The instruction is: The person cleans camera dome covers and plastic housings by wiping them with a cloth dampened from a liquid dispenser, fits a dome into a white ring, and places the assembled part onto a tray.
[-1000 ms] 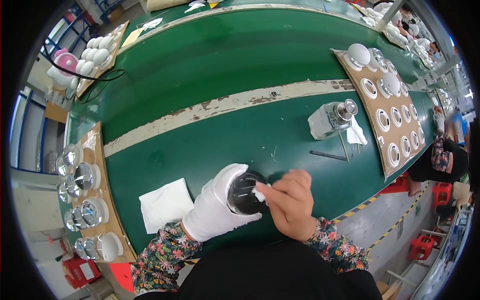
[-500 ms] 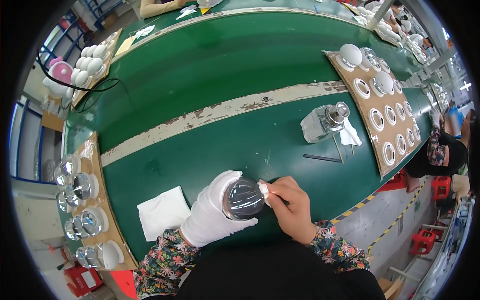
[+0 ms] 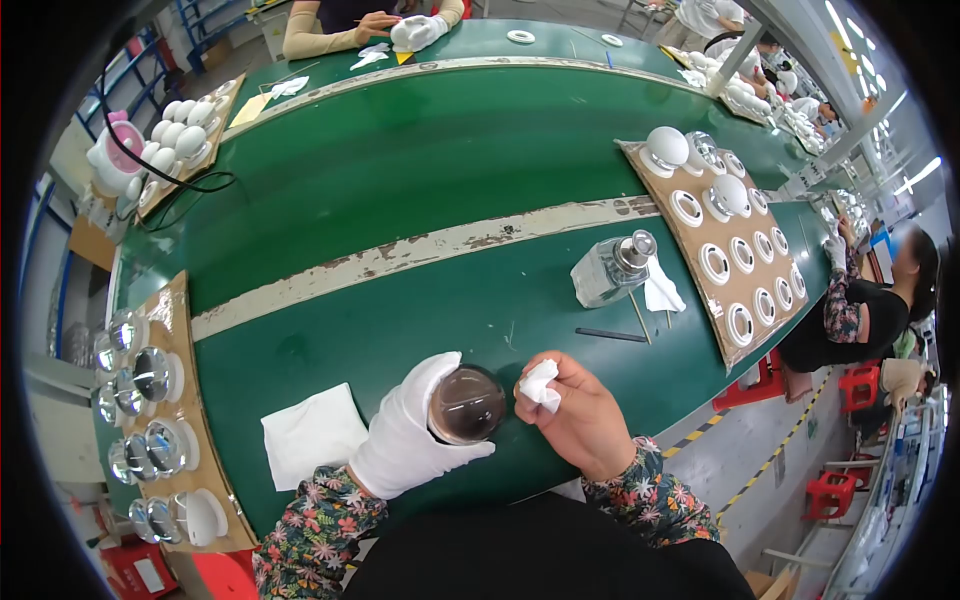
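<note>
My left hand point(image 3: 405, 435), in a white glove, grips a shiny dark glass globe point(image 3: 468, 405) from its left side, its round face turned up. Bare and just right of the globe, my right hand point(image 3: 580, 415) pinches a crumpled white cloth point(image 3: 541, 385); a gap separates cloth and globe. A folded white cloth point(image 3: 313, 436) lies flat on the green table to the left of my gloved hand.
Beyond my right hand stand a glass pump bottle point(image 3: 610, 270), a dark strip point(image 3: 610, 334) and another white cloth point(image 3: 660, 288). Cardboard boards hold white rings and globes at right point(image 3: 728, 278) and mirrored globes at left point(image 3: 205, 455). Co-workers sit across point(image 3: 375, 28) and at right point(image 3: 880, 300).
My right hand has drawn the cloth away from the globe and turned, showing more of its palm. The left hand has turned the globe slightly. The view has shifted a little.
</note>
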`<move>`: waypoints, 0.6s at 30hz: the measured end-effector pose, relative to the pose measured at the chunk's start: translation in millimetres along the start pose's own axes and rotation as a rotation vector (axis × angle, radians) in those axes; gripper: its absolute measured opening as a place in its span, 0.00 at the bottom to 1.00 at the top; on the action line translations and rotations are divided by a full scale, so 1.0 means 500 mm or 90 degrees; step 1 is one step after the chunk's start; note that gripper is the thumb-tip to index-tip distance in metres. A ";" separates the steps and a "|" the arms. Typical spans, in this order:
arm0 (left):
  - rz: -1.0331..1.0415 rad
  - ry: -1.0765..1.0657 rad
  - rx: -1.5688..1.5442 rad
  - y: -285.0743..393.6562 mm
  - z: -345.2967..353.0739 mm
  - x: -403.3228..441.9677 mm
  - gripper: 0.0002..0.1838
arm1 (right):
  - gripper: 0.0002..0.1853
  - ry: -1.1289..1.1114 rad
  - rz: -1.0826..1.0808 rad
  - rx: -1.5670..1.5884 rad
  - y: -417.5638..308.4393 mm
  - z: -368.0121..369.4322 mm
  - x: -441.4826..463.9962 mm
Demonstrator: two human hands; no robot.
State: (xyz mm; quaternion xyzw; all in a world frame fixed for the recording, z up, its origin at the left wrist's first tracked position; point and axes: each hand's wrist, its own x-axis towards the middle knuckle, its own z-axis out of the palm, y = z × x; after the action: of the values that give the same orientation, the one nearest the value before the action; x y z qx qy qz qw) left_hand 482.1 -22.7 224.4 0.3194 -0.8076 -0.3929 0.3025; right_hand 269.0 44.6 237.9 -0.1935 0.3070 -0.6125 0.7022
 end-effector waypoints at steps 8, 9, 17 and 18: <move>-0.031 0.033 0.042 0.031 0.008 -0.002 0.52 | 0.12 0.094 -0.287 -0.679 0.039 0.000 -0.003; -0.060 0.037 0.008 0.025 0.013 -0.004 0.52 | 0.12 -0.001 -0.413 -0.844 0.030 0.008 -0.002; -0.100 0.034 -0.061 0.011 0.020 0.002 0.46 | 0.19 -0.137 -0.688 -1.092 0.019 0.039 0.012; -0.100 0.035 -0.062 0.006 0.022 0.001 0.45 | 0.18 -0.143 -0.657 -1.093 0.013 0.052 0.017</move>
State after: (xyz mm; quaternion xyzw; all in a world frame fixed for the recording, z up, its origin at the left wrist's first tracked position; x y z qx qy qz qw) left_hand 473.0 -16.7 221.6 0.3773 -0.7512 -0.4453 0.3083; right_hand 291.6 34.8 251.4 -0.7997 0.4549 -0.3919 -0.0009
